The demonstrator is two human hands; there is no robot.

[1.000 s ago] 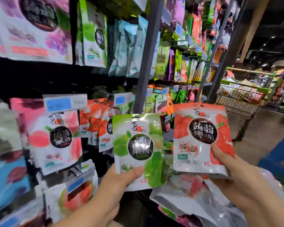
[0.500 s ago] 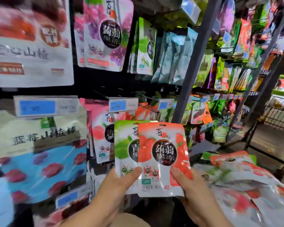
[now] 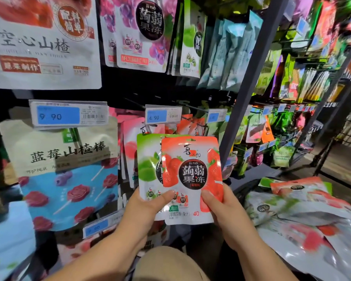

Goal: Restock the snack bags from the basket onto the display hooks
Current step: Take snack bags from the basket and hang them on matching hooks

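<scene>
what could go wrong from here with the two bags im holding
1. The strawberry bag overlaps the green bag. The left hand and right hand pinch them only near the bottom edge, so one could slip while being threaded onto a hook.
2. The hanging rows behind the 4.90 price tag sit close together and hold different flavours, so a bag may end up on the wrong hook.

- dim overall, deep shadow behind the hanging printed plastic packs (image 3: 150,33).
- edges bend and smear; centre sharp.
- glossy silvery snack bags (image 3: 304,218) at lower right blurred, faintly shiny.
</scene>
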